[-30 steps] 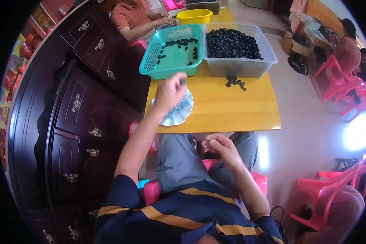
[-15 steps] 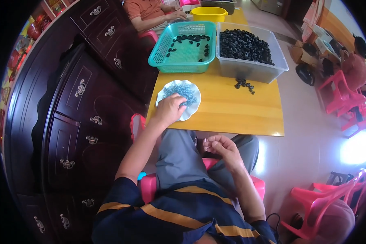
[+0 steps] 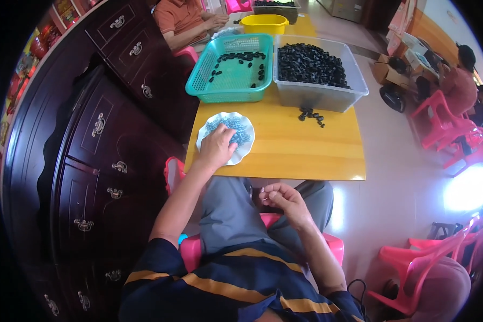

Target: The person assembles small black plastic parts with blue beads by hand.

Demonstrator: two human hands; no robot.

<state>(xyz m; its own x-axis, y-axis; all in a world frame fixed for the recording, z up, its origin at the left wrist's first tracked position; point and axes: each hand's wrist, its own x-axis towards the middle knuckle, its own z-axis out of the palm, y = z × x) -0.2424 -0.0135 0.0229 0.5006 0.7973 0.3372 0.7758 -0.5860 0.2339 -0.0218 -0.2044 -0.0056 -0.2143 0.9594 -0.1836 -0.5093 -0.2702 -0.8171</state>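
Observation:
A white plate with a wavy rim [image 3: 247, 153] lies near the table's left front corner, heaped with small, thin blue-grey pieces [image 3: 240, 127]. My left hand [image 3: 217, 147] reaches over its near left side. The fingers bend down onto the heap, with the thumb apart from them; whether a piece is between the fingertips is hidden. Above my lap, just off the table's front edge, my right hand [image 3: 286, 201] is closed in a pinch. Something small and pale may be at its fingertips, too small to name.
Behind the plate stand a green basket [image 3: 193, 85] with scattered black oval pieces and a clear tub [image 3: 322, 101] full of them. Several black pieces [image 3: 311, 114] lie loose before the tub. Beyond are a yellow basin [image 3: 264, 21] and a co-worker's hands [image 3: 216, 21]. Dark drawers [image 3: 99, 126] flank my left.
The whole view has shifted slightly, so the table appears farther left and lower. My left fingers sit a little farther back on the heap. The co-worker's hands have come together. My right hand stays pinched.

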